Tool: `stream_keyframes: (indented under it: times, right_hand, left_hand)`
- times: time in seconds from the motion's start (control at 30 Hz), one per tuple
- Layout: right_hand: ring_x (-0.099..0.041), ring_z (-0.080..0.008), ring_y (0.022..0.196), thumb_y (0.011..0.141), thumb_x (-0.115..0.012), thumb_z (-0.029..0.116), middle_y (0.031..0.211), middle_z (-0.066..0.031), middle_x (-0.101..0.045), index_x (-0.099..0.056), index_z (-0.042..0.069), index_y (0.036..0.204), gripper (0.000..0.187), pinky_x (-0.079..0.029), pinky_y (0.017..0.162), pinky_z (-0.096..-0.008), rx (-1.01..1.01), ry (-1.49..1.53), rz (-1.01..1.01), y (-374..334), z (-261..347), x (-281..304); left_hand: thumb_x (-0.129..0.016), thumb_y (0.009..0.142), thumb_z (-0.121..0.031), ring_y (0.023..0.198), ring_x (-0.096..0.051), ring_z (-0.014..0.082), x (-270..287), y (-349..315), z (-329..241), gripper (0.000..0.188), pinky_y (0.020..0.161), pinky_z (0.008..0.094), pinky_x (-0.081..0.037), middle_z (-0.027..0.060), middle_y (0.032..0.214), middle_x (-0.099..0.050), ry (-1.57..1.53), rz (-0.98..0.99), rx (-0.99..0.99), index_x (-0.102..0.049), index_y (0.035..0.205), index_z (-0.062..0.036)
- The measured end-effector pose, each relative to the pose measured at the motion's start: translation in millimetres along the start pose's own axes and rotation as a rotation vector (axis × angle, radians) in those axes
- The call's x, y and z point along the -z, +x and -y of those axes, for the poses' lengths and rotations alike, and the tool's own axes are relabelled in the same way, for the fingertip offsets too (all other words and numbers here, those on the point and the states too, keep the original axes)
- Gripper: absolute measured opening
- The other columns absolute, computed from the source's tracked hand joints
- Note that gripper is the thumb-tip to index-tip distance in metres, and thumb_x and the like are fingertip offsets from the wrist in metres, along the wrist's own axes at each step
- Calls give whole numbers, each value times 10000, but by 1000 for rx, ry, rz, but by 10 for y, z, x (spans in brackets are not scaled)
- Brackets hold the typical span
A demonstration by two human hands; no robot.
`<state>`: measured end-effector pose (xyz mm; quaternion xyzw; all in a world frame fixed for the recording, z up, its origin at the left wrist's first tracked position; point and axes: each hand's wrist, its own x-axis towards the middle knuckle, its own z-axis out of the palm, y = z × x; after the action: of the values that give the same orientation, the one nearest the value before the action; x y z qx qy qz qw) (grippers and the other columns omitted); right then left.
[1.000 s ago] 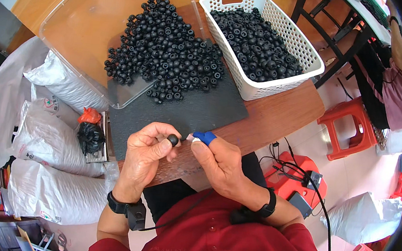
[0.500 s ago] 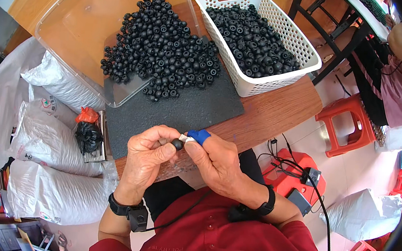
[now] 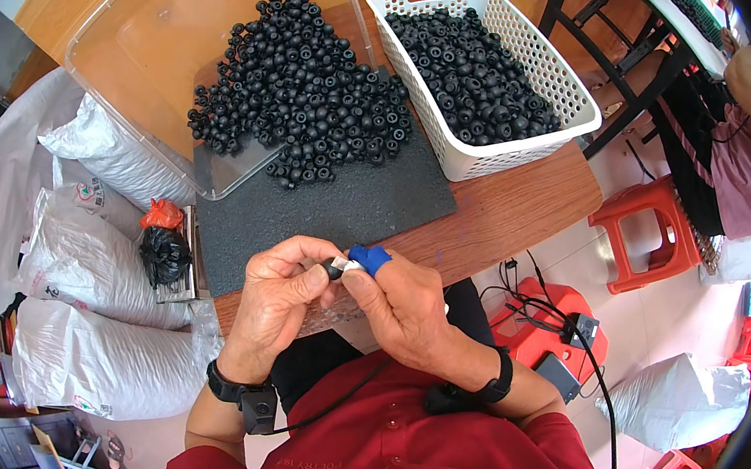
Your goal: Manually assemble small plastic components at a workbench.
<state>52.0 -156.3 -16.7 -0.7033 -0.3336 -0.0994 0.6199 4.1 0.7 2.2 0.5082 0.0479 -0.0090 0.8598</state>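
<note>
Just past the table's near edge, my left hand (image 3: 274,295) pinches a small black ball-shaped piece (image 3: 332,270) between thumb and fingers. My right hand (image 3: 408,311) meets it from the right, thumb and index finger closed on a small white scrap (image 3: 353,265) pressed against the black piece. Whether the scrap is cloth or paper, I cannot tell. A blue wrap (image 3: 370,257) covers my right index finger. Beyond my hands, a heap of similar black pieces with holes (image 3: 308,97) spills from a clear plastic bin (image 3: 91,45) onto a dark mat (image 3: 332,211).
A white perforated basket (image 3: 485,164) full of black pieces stands at the back right of the wooden table (image 3: 528,196). White sacks (image 3: 102,361) crowd the left. Red stools (image 3: 649,229), a red case with cables (image 3: 550,324) and another person (image 3: 750,157) are at the right.
Both hands stay together and shift only slightly. The black piece has turned between my left fingers, and more of the white scrap covers its right side.
</note>
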Motion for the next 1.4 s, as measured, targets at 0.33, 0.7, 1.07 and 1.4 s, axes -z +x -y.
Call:
stream_keyframes:
  times: [0.33, 0.7, 1.07, 1.4]
  right_hand:
    - [-544, -290, 517, 855, -659, 106, 646, -118, -535, -565, -9, 803, 157, -414, 441, -372, 157, -134, -29, -8, 26, -4]
    - [-564, -281, 527, 853, -668, 109, 653, -122, -543, -564, -1, 809, 158, -420, 450, -366, 38, -30, -58, -20, -40, -2]
    - [-557, -287, 527, 844, -678, 123, 661, -126, -541, -533, 8, 761, 203, -418, 445, -378, 49, -107, -34, -40, -15, 2]
    - [-571, -261, 549, 816, -705, 160, 702, -119, -557, -583, -71, 995, 317, -447, 459, -344, 187, -249, -39, -17, -9, 25]
  left_hand:
    - [-677, 860, -158, 705, -566, 124, -14, -7, 37, 293, 634, 239, -475, 105, 929, -633, -143, -17, 89, -597, 1034, 63]
    - [-675, 859, -144, 686, -561, 149, -60, 3, 82, 283, 633, 276, -464, 112, 878, -639, -168, -4, 27, -605, 1034, 68]
    - [-686, 850, -122, 679, -581, 136, -54, -18, 82, 267, 631, 257, -489, 114, 897, -649, -85, -48, 4, -615, 1024, 68]
    - [-692, 844, -119, 671, -596, 129, -75, -42, 61, 261, 615, 231, -504, 122, 906, -655, -80, -77, 18, -623, 1009, 71]
